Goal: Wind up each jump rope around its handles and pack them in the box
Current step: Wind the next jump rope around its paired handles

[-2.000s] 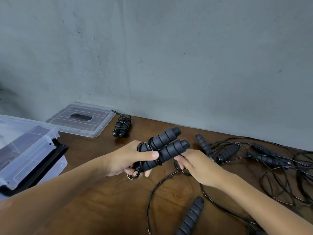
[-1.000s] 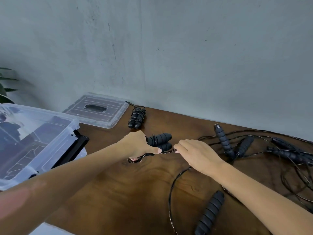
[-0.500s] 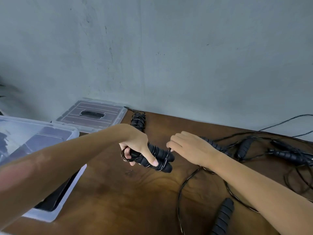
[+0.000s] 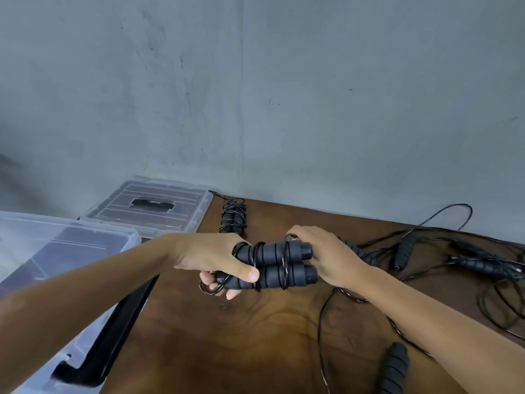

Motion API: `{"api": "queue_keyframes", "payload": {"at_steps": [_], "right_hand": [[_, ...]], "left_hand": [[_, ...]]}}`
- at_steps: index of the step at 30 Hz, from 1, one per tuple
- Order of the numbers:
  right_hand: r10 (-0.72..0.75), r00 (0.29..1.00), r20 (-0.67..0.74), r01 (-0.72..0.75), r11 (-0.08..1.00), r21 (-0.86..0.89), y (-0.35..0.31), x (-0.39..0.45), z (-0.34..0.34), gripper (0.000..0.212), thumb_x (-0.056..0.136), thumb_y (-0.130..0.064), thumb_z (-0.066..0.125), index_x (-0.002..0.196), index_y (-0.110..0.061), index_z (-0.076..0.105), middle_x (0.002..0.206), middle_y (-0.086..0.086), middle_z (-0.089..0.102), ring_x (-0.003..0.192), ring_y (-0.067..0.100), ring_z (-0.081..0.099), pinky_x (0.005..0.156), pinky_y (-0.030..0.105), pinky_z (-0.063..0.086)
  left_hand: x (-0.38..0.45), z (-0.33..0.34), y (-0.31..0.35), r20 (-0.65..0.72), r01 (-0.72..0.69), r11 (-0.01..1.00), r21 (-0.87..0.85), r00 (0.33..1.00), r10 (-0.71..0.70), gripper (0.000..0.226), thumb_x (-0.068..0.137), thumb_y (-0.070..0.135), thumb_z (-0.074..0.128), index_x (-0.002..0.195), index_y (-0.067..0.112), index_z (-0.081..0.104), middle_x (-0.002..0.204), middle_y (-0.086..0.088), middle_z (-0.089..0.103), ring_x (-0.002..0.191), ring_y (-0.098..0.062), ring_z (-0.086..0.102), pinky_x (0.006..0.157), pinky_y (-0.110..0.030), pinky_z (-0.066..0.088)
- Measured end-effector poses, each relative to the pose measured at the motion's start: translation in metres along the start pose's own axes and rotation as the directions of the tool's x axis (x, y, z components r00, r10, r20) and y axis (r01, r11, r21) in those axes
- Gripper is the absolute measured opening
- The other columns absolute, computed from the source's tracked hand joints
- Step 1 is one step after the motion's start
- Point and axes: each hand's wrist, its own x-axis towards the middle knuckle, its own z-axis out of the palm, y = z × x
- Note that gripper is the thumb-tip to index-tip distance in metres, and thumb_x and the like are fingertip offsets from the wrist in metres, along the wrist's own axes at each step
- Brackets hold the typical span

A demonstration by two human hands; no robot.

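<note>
A pair of black foam handles lies side by side above the brown bench, with thin black cord looped several times around them. The left hand grips their left end, thumb across the front and fingers curled underneath. The right hand cups their capped right end, fingers curled over the top; what its fingertips pinch cannot be told. A wound rope rests farther back by the wall, beside a clear lid. A clear box sits at the left. Loose ropes tangle at the right, and one handle lies near the front edge.
</note>
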Motion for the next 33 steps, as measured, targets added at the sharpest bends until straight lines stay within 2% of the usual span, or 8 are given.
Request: {"api": "queue_keyframes", "payload": {"at_steps": [3, 6, 9, 15, 19, 25, 30, 33], "right_hand": [[0.11, 0.994, 0.017, -0.111, 0.99, 0.091, -0.009, -0.004, 0.003, 0.028, 0.1, -0.002, 0.049, 0.124, 0.001, 0.063, 0.116, 0.019, 0.067, 0.108, 0.034, 0.061, 0.096, 0.046, 0.048], [0.133, 0.991, 0.003, -0.133, 0.988, 0.074, -0.005, -0.01, 0.009, 0.027, 0.107, -0.031, 0.034, 0.11, -0.02, 0.058, 0.1, -0.002, 0.067, 0.091, 0.009, 0.062, 0.087, 0.035, 0.05], [0.188, 0.982, 0.011, -0.188, 0.981, 0.039, 0.0, -0.015, 0.01, 0.019, 0.11, -0.034, 0.033, 0.112, -0.034, 0.052, 0.088, -0.012, 0.064, 0.085, 0.0, 0.057, 0.078, 0.019, 0.043], [0.214, 0.976, 0.041, -0.214, 0.977, -0.005, -0.005, -0.016, 0.002, 0.046, 0.111, -0.031, 0.033, 0.155, -0.043, 0.028, 0.088, -0.015, 0.065, 0.072, -0.001, 0.055, 0.07, 0.02, 0.046], [0.225, 0.974, 0.006, -0.225, 0.972, 0.067, -0.015, -0.013, -0.011, 0.045, 0.111, -0.027, 0.034, 0.154, -0.04, 0.035, 0.084, -0.009, 0.061, 0.073, 0.007, 0.057, 0.072, 0.025, 0.049], [0.189, 0.98, -0.067, -0.19, 0.982, -0.005, -0.018, -0.006, -0.028, 0.038, 0.111, -0.021, 0.036, 0.146, -0.023, 0.05, 0.101, -0.02, 0.062, 0.088, -0.007, 0.053, 0.08, 0.008, 0.036], [0.062, 0.997, -0.041, -0.07, 0.974, -0.215, -0.016, -0.002, -0.035, 0.047, 0.105, -0.001, 0.044, 0.148, -0.02, 0.048, 0.12, -0.008, 0.059, 0.112, 0.012, 0.06, 0.09, 0.024, 0.047], [-0.058, 0.997, -0.042, 0.036, 0.912, -0.409, -0.016, 0.003, -0.04, 0.051, 0.089, 0.01, 0.057, 0.135, -0.015, 0.057, 0.108, 0.002, 0.061, 0.099, 0.025, 0.066, 0.073, 0.043, 0.056]], "left_hand": [[-0.005, 0.003, -0.01, -0.068, -0.086, 0.993, -0.08, 0.994, 0.081, 0.041, 0.091, 0.049, 0.067, 0.074, 0.012, 0.07, 0.07, -0.01, 0.068, 0.05, -0.023, 0.049, 0.041, -0.019, 0.033], [-0.007, 0.003, -0.024, -0.154, -0.152, 0.973, -0.172, 0.98, 0.126, 0.075, 0.085, 0.064, 0.074, 0.092, -0.01, 0.065, 0.076, -0.018, 0.067, 0.057, -0.027, 0.05, 0.038, -0.018, 0.03], [-0.01, 0.0, -0.031, -0.259, -0.202, 0.943, -0.263, 0.957, 0.133, 0.094, 0.079, 0.069, 0.078, 0.107, -0.018, 0.058, 0.078, -0.021, 0.067, 0.053, -0.022, 0.048, 0.038, -0.017, 0.029], [-0.014, -0.003, -0.02, -0.44, -0.236, 0.878, -0.417, 0.897, 0.032, 0.039, 0.09, 0.057, 0.073, 0.086, 0.018, 0.073, 0.079, -0.022, 0.066, 0.048, -0.015, 0.034, 0.039, -0.019, 0.029], [-0.012, -0.003, -0.017, -0.529, -0.208, 0.864, -0.459, 0.845, -0.077, 0.046, 0.093, 0.049, 0.067, 0.107, 0.005, 0.062, 0.078, -0.023, 0.064, 0.044, -0.017, 0.034, 0.036, -0.018, 0.025], [-0.008, -0.004, -0.011, -0.58, -0.108, 0.878, -0.466, 0.787, -0.211, 0.054, 0.086, 0.056, 0.073, 0.108, 0.008, 0.064, 0.077, -0.021, 0.067, 0.044, -0.017, 0.038, 0.039, -0.019, 0.027], [-0.006, -0.005, 0.003, -0.614, 0.037, 0.947, -0.32, 0.752, -0.237, 0.04, 0.089, 0.05, 0.076, 0.101, 0.013, 0.068, 0.073, -0.019, 0.065, 0.039, -0.014, 0.052, 0.042, -0.018, 0.034], [-0.006, -0.013, 0.01, -0.585, 0.155, 0.969, -0.192, 0.775, -0.239, 0.04, 0.089, 0.05, 0.077, 0.103, 0.014, 0.07, 0.064, -0.01, 0.068, 0.039, -0.015, 0.052, 0.042, -0.018, 0.039]]}}
